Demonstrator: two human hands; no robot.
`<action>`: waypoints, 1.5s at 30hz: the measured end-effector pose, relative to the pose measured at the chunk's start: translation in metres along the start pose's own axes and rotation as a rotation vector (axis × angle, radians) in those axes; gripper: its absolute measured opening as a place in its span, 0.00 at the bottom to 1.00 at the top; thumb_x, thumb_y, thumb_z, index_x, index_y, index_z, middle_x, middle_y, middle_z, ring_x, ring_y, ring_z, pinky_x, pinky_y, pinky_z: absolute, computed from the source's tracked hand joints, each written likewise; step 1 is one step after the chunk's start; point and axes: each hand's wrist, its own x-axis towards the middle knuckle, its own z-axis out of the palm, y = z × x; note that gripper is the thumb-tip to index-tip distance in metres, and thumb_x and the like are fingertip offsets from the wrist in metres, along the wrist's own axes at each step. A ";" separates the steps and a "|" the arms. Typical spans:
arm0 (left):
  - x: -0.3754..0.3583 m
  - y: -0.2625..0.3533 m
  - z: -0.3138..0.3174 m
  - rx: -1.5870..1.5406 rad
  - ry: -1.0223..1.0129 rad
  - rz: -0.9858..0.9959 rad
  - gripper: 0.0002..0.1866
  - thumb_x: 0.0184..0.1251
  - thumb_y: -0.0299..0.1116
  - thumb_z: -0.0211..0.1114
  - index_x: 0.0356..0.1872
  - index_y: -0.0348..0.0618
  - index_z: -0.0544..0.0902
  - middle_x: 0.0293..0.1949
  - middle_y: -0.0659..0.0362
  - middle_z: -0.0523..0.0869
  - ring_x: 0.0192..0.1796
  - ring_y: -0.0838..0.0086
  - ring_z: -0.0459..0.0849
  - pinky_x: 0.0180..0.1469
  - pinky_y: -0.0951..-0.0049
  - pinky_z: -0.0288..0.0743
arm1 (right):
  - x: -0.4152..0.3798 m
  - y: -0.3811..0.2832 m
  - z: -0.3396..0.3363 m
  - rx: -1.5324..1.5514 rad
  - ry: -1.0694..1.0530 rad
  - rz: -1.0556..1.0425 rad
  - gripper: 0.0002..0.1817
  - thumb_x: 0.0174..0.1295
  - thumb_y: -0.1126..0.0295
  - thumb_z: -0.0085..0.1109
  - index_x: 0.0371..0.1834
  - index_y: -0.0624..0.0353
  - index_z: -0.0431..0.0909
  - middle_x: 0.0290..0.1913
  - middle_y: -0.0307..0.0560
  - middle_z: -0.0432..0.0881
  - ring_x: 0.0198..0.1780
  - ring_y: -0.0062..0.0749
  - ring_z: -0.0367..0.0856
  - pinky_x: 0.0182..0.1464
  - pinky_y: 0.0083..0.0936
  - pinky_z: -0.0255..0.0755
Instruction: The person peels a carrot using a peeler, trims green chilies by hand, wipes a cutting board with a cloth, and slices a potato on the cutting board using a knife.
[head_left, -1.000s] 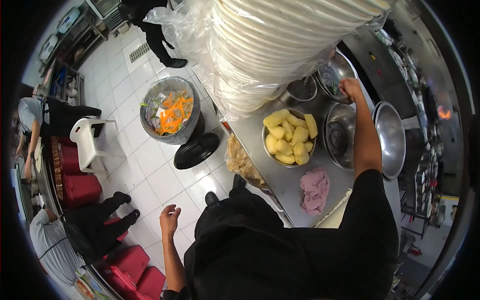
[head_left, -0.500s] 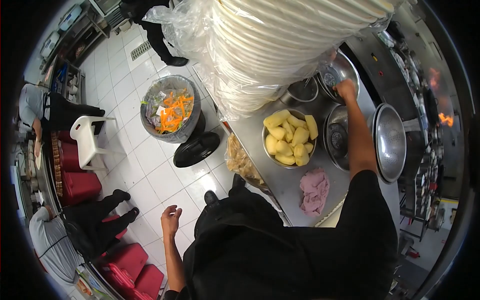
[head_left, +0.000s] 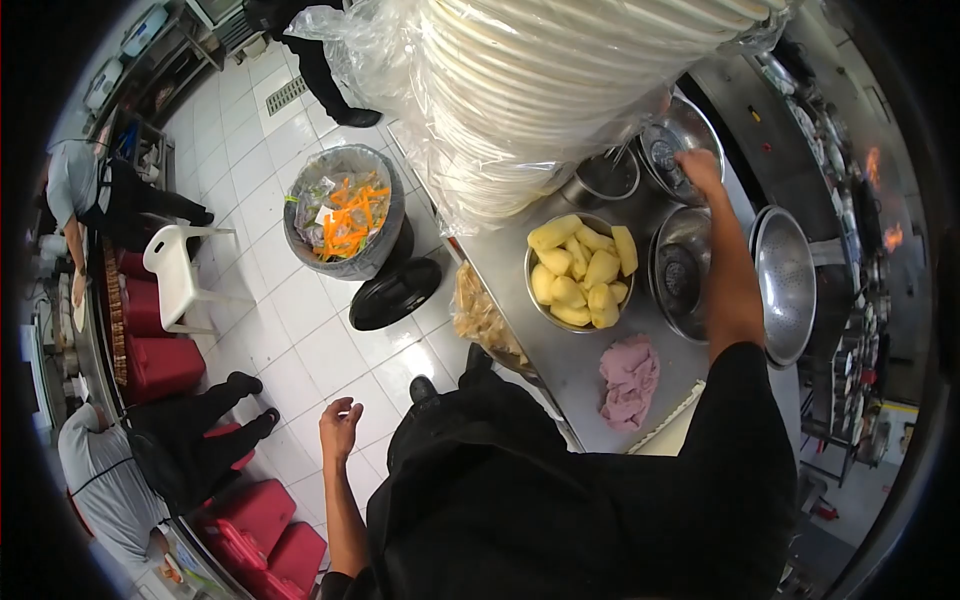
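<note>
My right hand [head_left: 702, 172] reaches over the far steel bowl [head_left: 708, 128], fingers curled down inside it. What the fingertips hold, if anything, is hidden. Just below, under my forearm, sits another steel bowl [head_left: 680, 225] with a dark dotted round patch at its bottom. Peeled potatoes [head_left: 602, 268] fill a steel bowl [head_left: 532, 305] left of that forearm. Low at my left side hangs my left hand [head_left: 341, 425], loosely bent, fingers apart and holding nothing, above the tiled floor.
A tall plastic-wrapped stack of white containers [head_left: 520, 90] covers the counter's far end. Near me lies a pink cloth [head_left: 629, 382]; a colander [head_left: 783, 285] stands right. Left are a lined waste bin [head_left: 370, 255], black lid [head_left: 395, 293], white chair [head_left: 180, 275] and co-workers. Flames [head_left: 893, 238] burn at far right.
My right hand has moved slightly up and right in the view, still over the far bowl. The left hand stays low, nearly unchanged. A co-worker at upper left has shifted.
</note>
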 end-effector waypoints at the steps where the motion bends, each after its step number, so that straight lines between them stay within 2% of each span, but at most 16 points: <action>1: -0.001 0.005 -0.002 -0.025 -0.001 0.000 0.20 0.62 0.36 0.69 0.50 0.32 0.83 0.43 0.50 0.86 0.44 0.65 0.85 0.46 0.68 0.78 | -0.003 -0.008 -0.014 0.246 -0.055 0.094 0.14 0.57 0.61 0.63 0.21 0.60 0.77 0.19 0.45 0.76 0.24 0.35 0.77 0.29 0.31 0.70; 2: -0.002 0.013 -0.003 -0.051 -0.005 0.005 0.20 0.63 0.36 0.69 0.50 0.32 0.83 0.44 0.51 0.87 0.44 0.66 0.85 0.47 0.69 0.78 | -0.024 -0.025 -0.022 0.605 -0.129 0.084 0.12 0.59 0.64 0.61 0.22 0.55 0.72 0.21 0.35 0.69 0.22 0.21 0.67 0.25 0.22 0.60; 5: -0.008 0.075 -0.010 -0.168 -0.046 0.081 0.19 0.64 0.35 0.68 0.51 0.32 0.82 0.45 0.52 0.86 0.45 0.68 0.84 0.49 0.70 0.77 | -0.087 -0.080 -0.039 1.067 -0.058 0.030 0.11 0.61 0.65 0.59 0.25 0.58 0.72 0.25 0.37 0.71 0.25 0.22 0.66 0.29 0.22 0.59; 8: -0.013 0.153 -0.007 -0.387 -0.149 0.273 0.15 0.66 0.29 0.66 0.51 0.33 0.81 0.46 0.55 0.86 0.48 0.72 0.82 0.53 0.73 0.75 | -0.139 -0.099 -0.055 1.333 -0.557 -0.292 0.06 0.60 0.70 0.57 0.32 0.60 0.74 0.30 0.39 0.74 0.30 0.25 0.71 0.37 0.24 0.66; 11: -0.031 0.243 0.008 -0.587 -0.373 0.531 0.12 0.66 0.25 0.65 0.50 0.34 0.81 0.45 0.60 0.82 0.46 0.79 0.79 0.50 0.79 0.73 | -0.199 -0.132 -0.037 1.404 -0.713 -0.456 0.06 0.60 0.71 0.55 0.35 0.63 0.75 0.33 0.43 0.76 0.34 0.27 0.73 0.41 0.26 0.66; 12: -0.036 0.268 0.014 -0.565 -0.423 0.680 0.13 0.65 0.24 0.65 0.49 0.34 0.81 0.42 0.60 0.82 0.44 0.79 0.79 0.47 0.79 0.73 | -0.220 -0.145 -0.031 1.319 -0.628 -0.457 0.06 0.60 0.71 0.56 0.36 0.64 0.75 0.34 0.42 0.76 0.34 0.26 0.73 0.41 0.25 0.66; 13: -0.041 0.290 0.015 -0.510 -0.520 0.804 0.13 0.69 0.26 0.63 0.52 0.36 0.81 0.48 0.61 0.84 0.49 0.79 0.81 0.54 0.77 0.74 | -0.242 -0.158 -0.023 1.235 -0.548 -0.451 0.07 0.59 0.72 0.56 0.36 0.64 0.76 0.34 0.41 0.77 0.35 0.25 0.73 0.40 0.24 0.66; 17: -0.072 0.348 0.028 -0.693 -0.765 0.896 0.16 0.67 0.27 0.66 0.54 0.34 0.80 0.46 0.60 0.83 0.46 0.81 0.80 0.49 0.80 0.75 | -0.304 -0.193 -0.001 0.954 -0.341 -0.433 0.07 0.57 0.73 0.59 0.35 0.65 0.76 0.33 0.36 0.76 0.35 0.17 0.71 0.39 0.17 0.64; 19: -0.081 0.351 0.029 -0.776 -0.861 0.887 0.17 0.64 0.27 0.69 0.52 0.32 0.81 0.41 0.59 0.82 0.41 0.80 0.81 0.44 0.79 0.76 | -0.334 -0.213 0.007 0.828 -0.195 -0.395 0.05 0.55 0.75 0.61 0.33 0.64 0.77 0.32 0.32 0.76 0.35 0.13 0.70 0.37 0.16 0.64; 21: -0.083 0.343 0.026 -0.824 -0.952 0.838 0.17 0.64 0.26 0.68 0.52 0.31 0.80 0.41 0.59 0.83 0.42 0.81 0.81 0.44 0.80 0.76 | -0.365 -0.236 0.014 0.721 -0.069 -0.376 0.05 0.55 0.76 0.61 0.32 0.64 0.77 0.30 0.32 0.76 0.34 0.14 0.70 0.36 0.17 0.65; 26: -0.082 0.315 0.004 -0.888 -1.114 0.749 0.15 0.65 0.24 0.67 0.52 0.30 0.81 0.40 0.60 0.85 0.41 0.81 0.81 0.45 0.80 0.77 | -0.415 -0.266 0.041 0.476 0.243 -0.393 0.06 0.51 0.77 0.65 0.30 0.64 0.77 0.27 0.36 0.77 0.30 0.18 0.73 0.33 0.19 0.69; 28: -0.079 0.306 -0.006 -0.878 -1.131 0.746 0.14 0.65 0.23 0.67 0.51 0.31 0.82 0.41 0.60 0.86 0.41 0.82 0.82 0.45 0.80 0.76 | -0.433 -0.282 0.052 0.407 0.311 -0.399 0.04 0.52 0.81 0.61 0.30 0.65 0.76 0.28 0.36 0.74 0.31 0.17 0.70 0.34 0.18 0.65; 29: -0.078 0.303 -0.011 -0.876 -1.134 0.747 0.14 0.65 0.23 0.67 0.51 0.31 0.82 0.41 0.60 0.86 0.40 0.82 0.82 0.45 0.80 0.76 | -0.440 -0.288 0.055 0.372 0.340 -0.407 0.04 0.52 0.82 0.60 0.30 0.66 0.75 0.28 0.36 0.73 0.32 0.17 0.68 0.35 0.18 0.64; 30: -0.077 0.300 -0.016 -0.877 -1.124 0.774 0.13 0.65 0.23 0.67 0.50 0.32 0.83 0.41 0.60 0.86 0.40 0.83 0.82 0.43 0.82 0.76 | -0.445 -0.291 0.055 0.310 0.367 -0.437 0.06 0.52 0.78 0.64 0.32 0.67 0.78 0.29 0.43 0.80 0.31 0.24 0.78 0.36 0.21 0.73; 39: -0.089 0.284 -0.039 -0.863 -1.178 0.895 0.09 0.66 0.22 0.65 0.46 0.34 0.85 0.39 0.62 0.85 0.38 0.86 0.80 0.37 0.86 0.72 | -0.493 -0.314 0.062 0.205 0.511 -0.513 0.06 0.55 0.82 0.63 0.35 0.69 0.81 0.33 0.48 0.82 0.35 0.35 0.81 0.39 0.26 0.74; 45: -0.100 0.280 -0.038 -0.851 -1.174 0.950 0.08 0.67 0.22 0.65 0.45 0.33 0.85 0.38 0.63 0.82 0.36 0.86 0.77 0.36 0.85 0.69 | -0.513 -0.310 0.062 0.237 0.530 -0.441 0.05 0.58 0.79 0.61 0.37 0.68 0.81 0.35 0.49 0.82 0.38 0.38 0.81 0.43 0.29 0.73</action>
